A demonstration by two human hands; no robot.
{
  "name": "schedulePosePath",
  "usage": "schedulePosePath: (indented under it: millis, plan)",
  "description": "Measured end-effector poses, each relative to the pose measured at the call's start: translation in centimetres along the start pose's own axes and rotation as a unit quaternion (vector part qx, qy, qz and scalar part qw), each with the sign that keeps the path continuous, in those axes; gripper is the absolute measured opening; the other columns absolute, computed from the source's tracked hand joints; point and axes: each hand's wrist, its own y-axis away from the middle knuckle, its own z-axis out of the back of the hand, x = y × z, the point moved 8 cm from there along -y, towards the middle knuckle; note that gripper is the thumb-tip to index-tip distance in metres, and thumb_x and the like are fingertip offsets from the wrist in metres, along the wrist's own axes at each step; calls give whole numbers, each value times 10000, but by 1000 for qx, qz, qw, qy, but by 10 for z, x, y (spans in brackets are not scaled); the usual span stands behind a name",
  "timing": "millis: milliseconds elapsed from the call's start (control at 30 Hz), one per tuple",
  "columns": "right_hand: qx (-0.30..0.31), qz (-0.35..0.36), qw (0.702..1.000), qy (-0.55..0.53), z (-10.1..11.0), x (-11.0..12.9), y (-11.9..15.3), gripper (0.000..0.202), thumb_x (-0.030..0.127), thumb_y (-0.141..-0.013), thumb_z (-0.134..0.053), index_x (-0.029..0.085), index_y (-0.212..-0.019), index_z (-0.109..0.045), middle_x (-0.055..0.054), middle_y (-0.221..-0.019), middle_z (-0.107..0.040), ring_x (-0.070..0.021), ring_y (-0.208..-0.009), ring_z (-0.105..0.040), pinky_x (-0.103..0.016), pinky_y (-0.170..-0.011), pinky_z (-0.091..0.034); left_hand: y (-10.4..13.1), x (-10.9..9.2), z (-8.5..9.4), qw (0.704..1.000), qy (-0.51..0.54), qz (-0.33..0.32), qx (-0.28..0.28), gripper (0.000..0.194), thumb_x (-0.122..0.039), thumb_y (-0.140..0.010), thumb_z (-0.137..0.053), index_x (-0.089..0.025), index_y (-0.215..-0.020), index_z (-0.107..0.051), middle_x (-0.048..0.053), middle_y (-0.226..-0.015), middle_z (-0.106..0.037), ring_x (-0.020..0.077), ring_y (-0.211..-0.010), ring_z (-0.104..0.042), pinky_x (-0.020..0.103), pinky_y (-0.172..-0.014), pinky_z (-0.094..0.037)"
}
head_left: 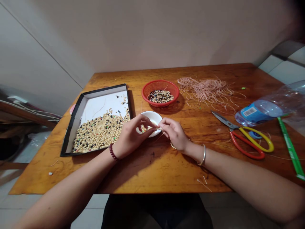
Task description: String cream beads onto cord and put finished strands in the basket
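Over a small white bowl (152, 115) with beads in it, my two hands meet fingertip to fingertip. My left hand (133, 133) is closed in a pinch at the bowl's near side; whatever sits between its fingertips is too small to make out. Thumb and fingers of my right hand (175, 132) are pressed together on a thin beaded string. A short row of beads (173, 146) shows below that hand, and a thin cord (209, 142) runs off to the right across the table.
A black-edged tray (82, 106) of cream and dark beads lies left. Behind the bowl stands a red basket (160, 83) of beads, beside a tangle of pink cord (206, 89). Scissors (234, 126), a plastic bottle (258, 111) and a green strip (290, 148) lie right on the wooden table (143, 178).
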Motion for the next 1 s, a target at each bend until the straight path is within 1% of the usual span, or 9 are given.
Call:
schedulePosePath:
  millis: [67, 167, 267, 400, 533, 700, 867, 1000]
  plan:
    - [0, -18, 1000, -14, 0, -1, 0, 279, 434, -855, -480, 181, -760, -548, 55, -560, -385, -87, -491, -349, -222, -474, -277, 0, -1, 0, 1000, -2, -2, 0, 188, -217, -780, -705, -183, -882, -550, -5, -785, -671, 72, -607, -605, 190, -519, -449]
    - [-3, -33, 999, -28, 2, -3, 1, 355, 505, -879, -430, 184, -803, -559, 50, -556, -395, -88, -481, -350, -218, -456, -261, -1, 0, -1, 1000, 0, 5, 10, 157, -221, -797, -686, -178, -884, -563, 9, -805, -673, 84, -639, -620, 195, -510, -444]
    - [1, -34, 999, -24, 3, -5, 1, 395, 534, -902, -389, 187, -831, -565, 50, -527, -390, -93, -477, -350, -216, -453, -246, -1, 0, -1, 1000, -2, 9, 16, 136, -227, -806, -676, -179, -875, -569, 9, -795, -674, 82, -630, -609, 198, -509, -445]
    - [1, -35, 999, -20, 3, -5, 1, 423, 574, -887, -399, 188, -825, -561, 50, -521, -386, -94, -470, -345, -221, -451, -233, -1, -2, -2, 1000, -6, 4, 26, 115, -218, -807, -671, -178, -859, -576, 6, -776, -668, 78, -620, -595, 192, -517, -452]
    - [1, -53, 998, -25, 2, -4, 2, 501, 643, -867, -363, 186, -819, -561, 50, -499, -385, -96, -452, -331, -227, -443, -214, 0, -1, -4, 999, -23, 4, 37, 95, -213, -808, -663, -172, -859, -595, 4, -771, -648, 65, -602, -559, 174, -508, -439]
    - [36, -70, 994, -70, -3, -9, 2, 567, 702, -845, -315, 190, -855, -558, 53, -495, -395, -84, -423, -282, -224, -428, -161, 0, -1, -5, 998, -38, 0, 46, 85, -217, -831, -624, -170, -898, -600, 3, -762, -615, 63, -575, -520, 180, -509, -440]
    - [57, -100, 986, -121, -5, -17, 0, 640, 753, -817, -265, 190, -849, -568, 49, -486, -410, -73, -395, -244, -221, -412, -116, -1, -3, -1, 999, -38, -3, 21, 77, -233, -856, -593, -172, -900, -580, 24, -815, -635, 85, -635, -546, 197, -537, -453]
    - [44, -128, 978, -160, -3, -21, -1, 687, 789, -787, -258, 185, -838, -581, 56, -475, -386, -61, -375, -204, -219, -397, -102, -1, 0, 5, 999, -52, 6, -17, 92, -227, -843, -600, -171, -902, -559, 37, -848, -633, 108, -685, -560, 229, -585, -472]
